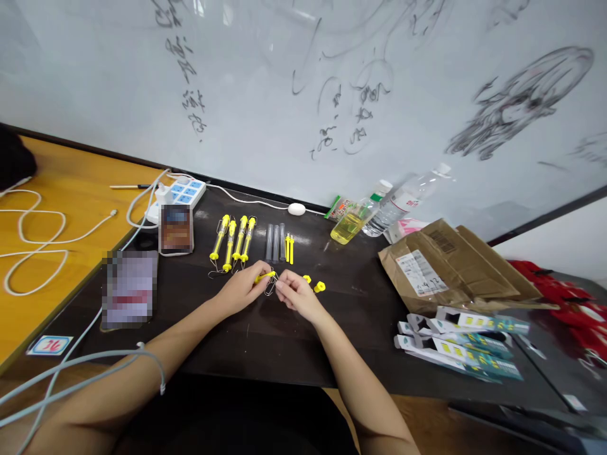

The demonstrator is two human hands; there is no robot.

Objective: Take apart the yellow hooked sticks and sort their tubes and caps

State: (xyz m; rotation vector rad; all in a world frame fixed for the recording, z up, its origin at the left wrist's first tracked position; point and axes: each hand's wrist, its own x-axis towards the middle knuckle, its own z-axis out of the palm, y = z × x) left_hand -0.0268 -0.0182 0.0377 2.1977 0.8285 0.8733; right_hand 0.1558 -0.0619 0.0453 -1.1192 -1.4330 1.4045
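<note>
Between the thumb and fingers of my left hand is a thin yellow plastic rod, its tip pointing right. My right hand is closed in a pinch at the rod's end, on a thin metal wire hook; the fingertips partly hide it. Beyond my left hand lie several assembled yellow spring scales with hooks. Three clear plastic tubes lie side by side, next to two yellow rods. Yellow caps rest just right of my right hand.
A power strip, a phone and a blurred flat item are at left. Bottles, a brown paper package and opened boxes stand or lie right. Pale cables cross near my left forearm. A whiteboard rises behind.
</note>
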